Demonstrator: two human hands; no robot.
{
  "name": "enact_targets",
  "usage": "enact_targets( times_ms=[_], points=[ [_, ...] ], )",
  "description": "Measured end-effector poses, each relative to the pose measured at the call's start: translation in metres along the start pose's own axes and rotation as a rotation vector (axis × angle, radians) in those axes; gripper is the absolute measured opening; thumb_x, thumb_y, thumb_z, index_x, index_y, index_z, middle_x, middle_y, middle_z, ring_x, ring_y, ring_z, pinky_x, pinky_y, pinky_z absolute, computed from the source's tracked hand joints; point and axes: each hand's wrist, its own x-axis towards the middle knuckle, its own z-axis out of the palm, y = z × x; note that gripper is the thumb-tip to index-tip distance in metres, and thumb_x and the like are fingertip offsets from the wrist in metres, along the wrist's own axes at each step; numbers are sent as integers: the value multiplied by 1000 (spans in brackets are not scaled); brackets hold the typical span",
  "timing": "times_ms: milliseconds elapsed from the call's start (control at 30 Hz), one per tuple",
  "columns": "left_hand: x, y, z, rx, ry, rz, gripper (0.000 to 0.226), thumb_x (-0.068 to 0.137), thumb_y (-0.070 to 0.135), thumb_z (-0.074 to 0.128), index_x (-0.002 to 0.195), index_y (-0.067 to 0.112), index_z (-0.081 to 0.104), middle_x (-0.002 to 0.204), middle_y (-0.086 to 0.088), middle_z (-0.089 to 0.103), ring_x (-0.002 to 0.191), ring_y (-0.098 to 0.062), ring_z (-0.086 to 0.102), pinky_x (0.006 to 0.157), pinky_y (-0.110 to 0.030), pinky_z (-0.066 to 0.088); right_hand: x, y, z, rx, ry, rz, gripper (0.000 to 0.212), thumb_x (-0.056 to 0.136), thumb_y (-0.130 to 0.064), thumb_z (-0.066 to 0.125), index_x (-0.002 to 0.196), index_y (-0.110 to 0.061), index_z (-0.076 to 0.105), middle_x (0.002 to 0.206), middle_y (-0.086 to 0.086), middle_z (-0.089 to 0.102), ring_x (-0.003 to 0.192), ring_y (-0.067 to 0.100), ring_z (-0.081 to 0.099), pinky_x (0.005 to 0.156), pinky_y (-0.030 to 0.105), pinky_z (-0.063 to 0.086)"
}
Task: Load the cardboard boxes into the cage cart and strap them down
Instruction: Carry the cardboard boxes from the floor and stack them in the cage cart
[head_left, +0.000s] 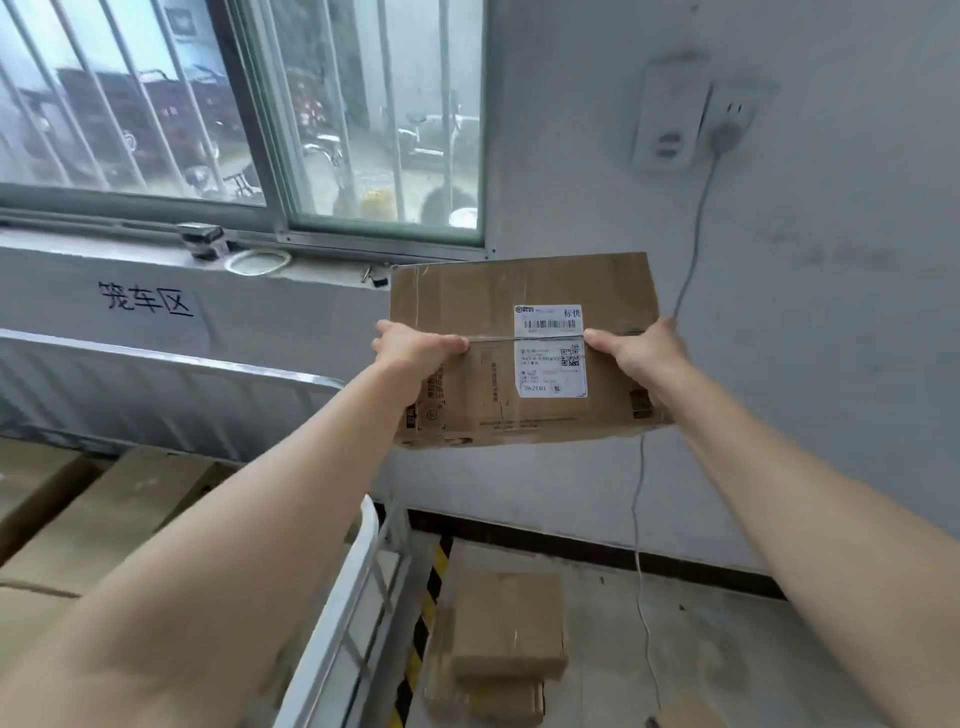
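I hold a brown cardboard box (478, 322) with a white shipping label up in the air, in front of the grey wall. My left hand (413, 348) grips its left side and my right hand (641, 353) grips its right side, thumbs on the near face. The white metal cage cart (332, 597) stands at the lower left, with several cardboard boxes (119, 514) lying inside it. The box in my hands hangs to the right of the cart's rim.
Two stacked small cardboard boxes (506, 639) lie on the floor right of the cart, beside a yellow-black striped line (423, 618). A white cable (641, 519) hangs down the wall from a socket (730, 117). A barred window (234, 104) fills the upper left.
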Motion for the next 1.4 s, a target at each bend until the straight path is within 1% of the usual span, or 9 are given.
enact_targets(
  times_ms=[233, 467, 600, 733, 833, 933, 1067, 1167, 1400],
  points=[
    [-4, -14, -137, -100, 191, -7, 101, 57, 46, 85, 131, 14, 25, 126, -14, 50, 105, -31, 58, 90, -49, 51, -39, -94, 84, 34, -170, -167, 81, 69, -47, 81, 128, -14, 35, 124, 4, 56, 107, 27, 59, 92, 47, 51],
    [-11, -80, -252, -245, 396, -65, 103, 71, 38, 82, 145, 5, 19, 127, -9, 50, 110, -27, 54, 95, -46, 47, -87, -147, 209, 3, -377, -311, 82, 60, -52, 84, 121, -14, 44, 116, 4, 62, 103, 24, 62, 92, 44, 52],
    [-4, -122, -291, -328, 485, -135, 109, 72, 36, 81, 149, 5, 11, 127, -4, 48, 114, -26, 51, 89, -41, 45, -102, -161, 276, -58, -497, -329, 82, 60, -51, 85, 121, -12, 45, 114, 5, 62, 103, 25, 61, 92, 43, 51],
    [28, -169, -313, -385, 539, -232, 112, 56, 44, 86, 145, 4, 29, 134, -5, 51, 114, -26, 53, 86, -37, 45, -90, -170, 347, -138, -625, -348, 86, 42, -62, 83, 114, -22, 55, 103, -3, 68, 89, 19, 66, 85, 40, 55],
    [68, -210, -322, -401, 586, -316, 126, 35, 57, 86, 140, 5, 39, 132, -5, 53, 113, -25, 54, 90, -38, 44, -81, -172, 398, -198, -692, -367, 75, 64, -50, 83, 118, -16, 45, 105, -1, 60, 95, 21, 60, 89, 42, 52],
    [113, -256, -322, -426, 674, -424, 146, 13, 69, 85, 137, 5, 40, 130, -6, 55, 112, -26, 56, 92, -40, 47, -62, -166, 456, -291, -765, -376, 77, 68, -47, 82, 121, -13, 39, 109, 4, 57, 100, 24, 59, 91, 45, 51],
    [150, -285, -310, -502, 678, -552, 104, 63, 39, 86, 140, 4, 27, 135, -9, 45, 120, -26, 48, 80, -33, 41, -31, -144, 534, -398, -873, -343, 79, 72, -43, 80, 127, -10, 35, 108, 1, 52, 101, 23, 56, 87, 38, 49],
    [185, -324, -299, -551, 666, -658, 92, 72, 31, 82, 140, 3, 28, 132, -10, 47, 109, -22, 49, 66, -30, 40, -17, -127, 584, -484, -977, -345, 75, 66, -46, 82, 119, -10, 41, 102, -7, 56, 94, 17, 56, 84, 33, 49],
    [236, -403, -277, -546, 674, -855, 100, 70, 35, 83, 144, 1, 26, 137, -11, 47, 125, -27, 47, 92, -34, 39, 11, -69, 682, -679, -1062, -296, 82, 77, -38, 77, 136, -4, 30, 132, 10, 52, 119, 29, 53, 94, 37, 45]
  ],
)
